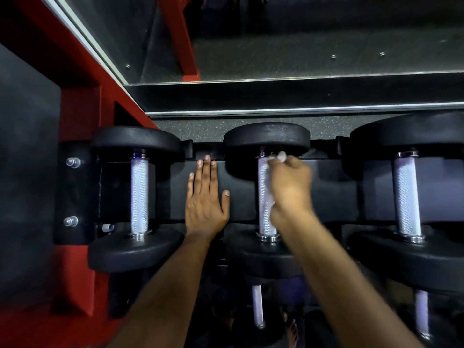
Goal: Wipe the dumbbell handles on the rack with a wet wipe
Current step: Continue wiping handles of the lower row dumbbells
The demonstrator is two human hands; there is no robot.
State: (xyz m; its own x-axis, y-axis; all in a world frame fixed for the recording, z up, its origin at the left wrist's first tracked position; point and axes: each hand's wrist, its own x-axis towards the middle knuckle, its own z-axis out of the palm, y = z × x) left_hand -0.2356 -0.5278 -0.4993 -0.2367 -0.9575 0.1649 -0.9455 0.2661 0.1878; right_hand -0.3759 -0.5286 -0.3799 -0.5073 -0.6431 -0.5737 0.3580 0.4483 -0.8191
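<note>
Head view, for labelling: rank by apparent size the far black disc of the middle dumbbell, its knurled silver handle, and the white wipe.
1. Far black disc of the middle dumbbell: largest.
2. Knurled silver handle: smaller, partly hidden by the right hand.
3. White wet wipe: smallest visible, mostly hidden in that hand.

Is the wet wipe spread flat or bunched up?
Bunched: the wet wipe is crumpled in the right hand against the middle dumbbell handle.

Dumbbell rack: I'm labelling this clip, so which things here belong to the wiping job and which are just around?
In the job:
- wet wipe, in the right hand
- middle dumbbell handle, being wiped
- left dumbbell handle
- right dumbbell handle
- left hand, flat on the rack

Just around:
- red frame
- bolts
- mirror
</note>
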